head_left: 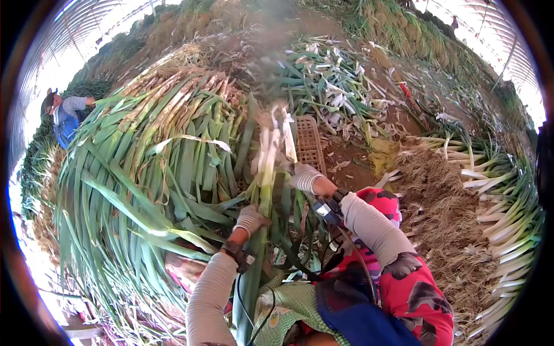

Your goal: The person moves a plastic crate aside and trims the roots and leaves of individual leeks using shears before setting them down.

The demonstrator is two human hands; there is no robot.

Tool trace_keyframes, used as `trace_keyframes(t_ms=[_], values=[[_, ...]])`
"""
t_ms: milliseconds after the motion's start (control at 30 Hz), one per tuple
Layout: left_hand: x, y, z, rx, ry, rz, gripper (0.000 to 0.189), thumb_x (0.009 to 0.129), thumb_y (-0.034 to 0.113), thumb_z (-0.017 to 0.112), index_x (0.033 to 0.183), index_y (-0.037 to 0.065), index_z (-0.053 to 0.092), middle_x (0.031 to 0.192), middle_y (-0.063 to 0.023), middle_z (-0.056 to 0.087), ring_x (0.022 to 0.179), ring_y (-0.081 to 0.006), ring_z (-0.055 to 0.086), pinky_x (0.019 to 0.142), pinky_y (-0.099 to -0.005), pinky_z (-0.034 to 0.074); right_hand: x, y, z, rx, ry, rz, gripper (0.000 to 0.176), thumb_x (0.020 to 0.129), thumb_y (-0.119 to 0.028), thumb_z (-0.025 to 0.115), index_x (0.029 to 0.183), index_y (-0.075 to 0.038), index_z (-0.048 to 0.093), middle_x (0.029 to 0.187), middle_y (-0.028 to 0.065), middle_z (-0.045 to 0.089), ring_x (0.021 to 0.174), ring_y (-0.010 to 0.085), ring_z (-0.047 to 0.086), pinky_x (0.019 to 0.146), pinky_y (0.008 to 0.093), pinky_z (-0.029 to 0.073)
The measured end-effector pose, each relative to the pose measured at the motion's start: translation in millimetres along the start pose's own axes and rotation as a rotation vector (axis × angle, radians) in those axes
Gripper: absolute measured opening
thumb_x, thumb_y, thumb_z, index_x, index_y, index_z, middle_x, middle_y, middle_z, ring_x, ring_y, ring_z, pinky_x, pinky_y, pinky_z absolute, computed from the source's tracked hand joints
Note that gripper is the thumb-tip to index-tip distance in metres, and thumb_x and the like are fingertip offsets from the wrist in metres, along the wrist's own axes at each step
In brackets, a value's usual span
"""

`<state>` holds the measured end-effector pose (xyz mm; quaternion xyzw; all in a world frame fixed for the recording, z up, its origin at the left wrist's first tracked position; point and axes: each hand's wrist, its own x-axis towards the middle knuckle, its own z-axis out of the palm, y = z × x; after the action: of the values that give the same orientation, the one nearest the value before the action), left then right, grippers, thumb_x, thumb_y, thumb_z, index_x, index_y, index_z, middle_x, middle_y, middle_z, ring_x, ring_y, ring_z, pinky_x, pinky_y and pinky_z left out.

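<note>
My left hand [252, 221], in a striped glove, is wrapped round the green part of a leek [266, 167] standing roughly upright in front of me. The leek's pale shaft and roots point away from me, and its long leaves run down towards my lap. My right hand [306, 177], also gloved, is closed just to the right of the shaft at the lower end of a white outer leaf [288, 137] that stands apart from it. Its fingertips are partly hidden. Beside my left hand lies a big heap of leeks [190, 167].
A brown plastic crate [309, 141] stands beyond my right hand. Leaf scraps [332, 81] lie behind it. Leeks with pale shafts [502, 230] line the right side beside a root pile [444, 213]. At far left is another person [66, 118]. A cable [363, 259] hangs from my right wrist.
</note>
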<state>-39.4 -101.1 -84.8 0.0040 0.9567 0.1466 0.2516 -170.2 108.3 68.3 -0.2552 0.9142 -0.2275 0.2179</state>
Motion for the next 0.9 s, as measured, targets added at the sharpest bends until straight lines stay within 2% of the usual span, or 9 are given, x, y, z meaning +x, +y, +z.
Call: trace_keyframes(t_ms=[100,133,333,500,567,767,833,867,900], values=[[-47,9,-35,-0.634,0.447,0.063,0.051,0.069,0.030,0.074,0.111,0.003,0.061,0.102,-0.0134,0.064,0.094,-0.0239,0.060,0.083,-0.0328,0.046,-13,10,17,0.074,-0.009,0.093,0.045,0.071,-0.023,0.060,0.104,0.008,0.053,0.087,0.0253,0.062,0.085,0.0387,0.061,0.075,0.0420,0.049],[-65,27,-64,-1.132,0.291,-0.039,0.048,0.068,0.018,0.075,0.111,0.000,0.060,0.098,-0.0077,0.065,0.089,-0.0186,0.059,0.080,-0.0299,0.046,-33,7,16,0.143,-0.072,0.065,0.046,0.072,-0.024,0.060,0.104,0.008,0.053,0.087,0.0257,0.062,0.085,0.0392,0.061,0.075,0.0424,0.049],[-74,27,-109,-1.247,0.358,0.102,0.045,0.070,0.013,0.073,0.110,-0.002,0.059,0.096,-0.0056,0.064,0.085,-0.0152,0.058,0.080,-0.0281,0.046,-153,-29,17,-0.035,-0.288,-0.070,0.058,0.072,-0.034,0.065,0.105,0.005,0.040,0.084,0.0278,0.060,0.081,0.0418,0.060,0.072,0.0450,0.049],[-35,25,-90,-1.418,0.260,0.275,0.052,0.070,0.014,0.072,0.117,-0.001,0.055,0.092,-0.0050,0.064,0.076,-0.0145,0.058,0.072,-0.0287,0.048,-132,-6,-12,0.004,-0.010,-0.026,0.055,0.072,-0.034,0.064,0.105,0.006,0.043,0.084,0.0269,0.061,0.082,0.0409,0.061,0.072,0.0445,0.049],[-12,34,-54,-1.285,0.354,0.103,0.049,0.074,0.018,0.069,0.118,0.001,0.054,0.088,-0.0048,0.064,0.074,-0.0194,0.061,0.070,-0.0313,0.050,-117,-4,-20,-0.058,-0.060,-0.020,0.053,0.072,-0.031,0.062,0.105,0.006,0.045,0.084,0.0268,0.061,0.082,0.0400,0.061,0.073,0.0441,0.049],[57,-13,46,0.363,0.507,0.475,0.019,0.078,0.023,0.057,0.092,0.020,0.070,0.103,-0.0050,0.062,0.108,-0.0211,0.052,0.090,-0.0309,0.041,-43,25,-39,0.051,0.063,0.087,0.047,0.070,-0.028,0.062,0.101,0.007,0.052,0.089,0.0265,0.062,0.083,0.0379,0.062,0.073,0.0418,0.050],[39,4,44,-0.069,0.720,0.350,0.019,0.075,0.023,0.058,0.089,0.023,0.071,0.101,-0.0044,0.062,0.108,-0.0208,0.052,0.090,-0.0316,0.041,-30,9,-45,0.128,-0.010,0.049,0.045,0.072,-0.025,0.060,0.103,0.007,0.053,0.092,0.0257,0.062,0.086,0.0377,0.062,0.076,0.0420,0.050],[29,10,16,0.392,0.624,0.450,0.020,0.073,0.021,0.059,0.089,0.025,0.070,0.100,-0.0045,0.063,0.104,-0.0220,0.054,0.088,-0.0337,0.043,-16,10,-40,0.069,0.112,0.095,0.043,0.072,-0.025,0.061,0.101,0.005,0.053,0.092,0.0252,0.062,0.085,0.0370,0.062,0.075,0.0421,0.050],[62,-36,43,0.224,0.512,0.542,0.022,0.071,0.021,0.060,0.091,0.022,0.070,0.098,-0.0069,0.063,0.100,-0.0225,0.056,0.085,-0.0346,0.045,-4,14,-34,0.016,0.238,0.146,0.041,0.071,-0.025,0.061,0.099,0.004,0.053,0.091,0.0247,0.063,0.084,0.0363,0.062,0.074,0.0421,0.050]])
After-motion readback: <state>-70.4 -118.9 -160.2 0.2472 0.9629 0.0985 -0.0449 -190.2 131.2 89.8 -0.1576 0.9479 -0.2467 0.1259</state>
